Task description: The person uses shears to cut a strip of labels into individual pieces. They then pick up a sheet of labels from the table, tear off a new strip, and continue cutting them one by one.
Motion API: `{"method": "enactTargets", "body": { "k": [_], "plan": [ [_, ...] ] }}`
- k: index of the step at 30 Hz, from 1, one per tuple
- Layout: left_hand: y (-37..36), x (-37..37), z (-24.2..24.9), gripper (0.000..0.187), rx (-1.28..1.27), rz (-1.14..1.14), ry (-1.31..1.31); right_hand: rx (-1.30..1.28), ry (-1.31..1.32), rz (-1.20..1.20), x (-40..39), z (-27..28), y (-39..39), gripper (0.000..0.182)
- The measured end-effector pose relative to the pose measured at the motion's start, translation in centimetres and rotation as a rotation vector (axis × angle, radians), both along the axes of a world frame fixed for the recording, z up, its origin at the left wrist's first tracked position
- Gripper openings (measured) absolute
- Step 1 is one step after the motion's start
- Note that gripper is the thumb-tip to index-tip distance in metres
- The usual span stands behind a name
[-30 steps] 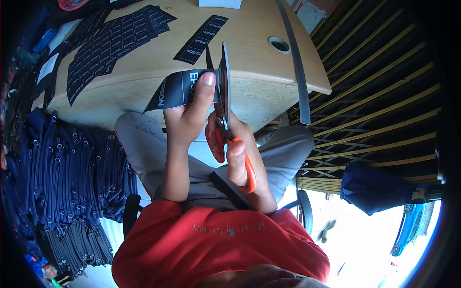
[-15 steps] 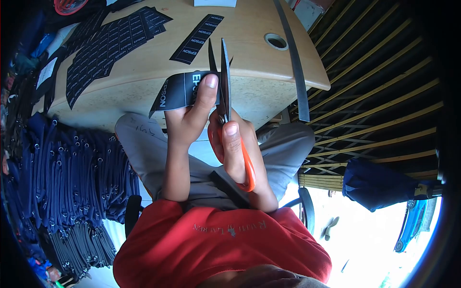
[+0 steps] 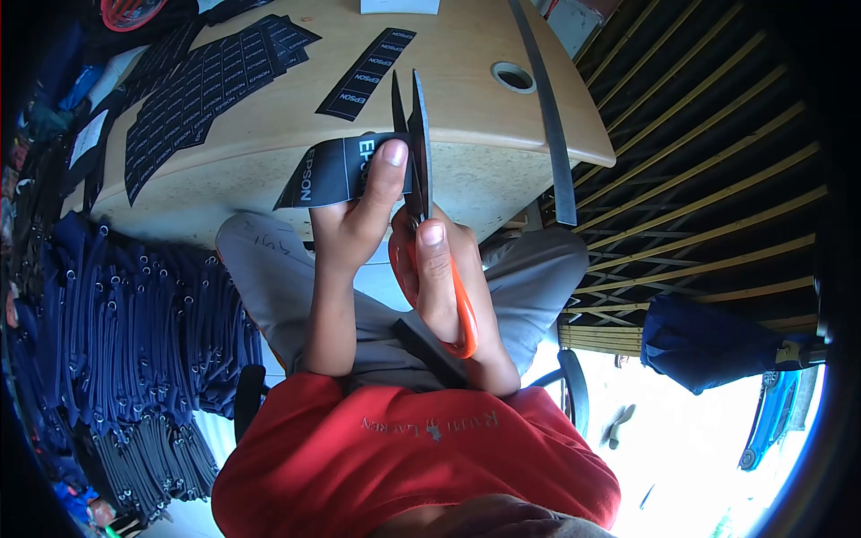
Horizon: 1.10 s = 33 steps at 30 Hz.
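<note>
L hand [image 3: 359, 215]: grips blk. EPSON label strip [image 3: 334, 170], thumb on top nr. its R end. R hand [image 3: 439, 282], just R of L hand & nearer body: holds orange-handled scissors [image 3: 423, 152], blades apart, tips pointing away from body; strip end at blades — cut or not, can't tell. Beyond L hand, on desk [image 3: 475, 90]: single loose strip [image 3: 368, 76]; farther L, overlapping EPSON sheets [image 3: 202, 103]. Well R of R hand: long dk. band [image 3: 550, 112] over desk edge. L of L hand — bunched navy straps [image 3: 134, 323] w/ metal rings.
</note>
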State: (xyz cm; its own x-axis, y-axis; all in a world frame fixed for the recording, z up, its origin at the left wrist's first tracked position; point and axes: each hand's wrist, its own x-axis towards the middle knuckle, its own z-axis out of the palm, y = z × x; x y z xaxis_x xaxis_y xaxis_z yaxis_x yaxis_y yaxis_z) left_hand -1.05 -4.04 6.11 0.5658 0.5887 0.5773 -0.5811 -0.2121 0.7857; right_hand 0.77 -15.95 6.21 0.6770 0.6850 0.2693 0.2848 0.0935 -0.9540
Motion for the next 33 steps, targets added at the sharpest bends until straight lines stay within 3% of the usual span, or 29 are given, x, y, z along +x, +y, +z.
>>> {"method": "enactTargets", "body": {
  "k": [9, 12, 33],
  "plan": [
    [2.0, 2.2, -1.3, 0.049, 0.202, -0.066, -0.075, 0.013, 0.017, 0.018, -0.1, -0.2, -0.1, 0.039],
    [0.6, 2.3, -0.3, 0.064, -0.059, -0.225, -0.122, 0.007, 0.013, 0.038, -0.2, -0.1, 0.0, 0.040],
    [1.2, 1.8, -1.0, 0.049, -0.175, -0.304, -0.099, -0.012, 0.025, 0.060, -0.8, 0.1, 0.2, 0.045]
  ]
}}
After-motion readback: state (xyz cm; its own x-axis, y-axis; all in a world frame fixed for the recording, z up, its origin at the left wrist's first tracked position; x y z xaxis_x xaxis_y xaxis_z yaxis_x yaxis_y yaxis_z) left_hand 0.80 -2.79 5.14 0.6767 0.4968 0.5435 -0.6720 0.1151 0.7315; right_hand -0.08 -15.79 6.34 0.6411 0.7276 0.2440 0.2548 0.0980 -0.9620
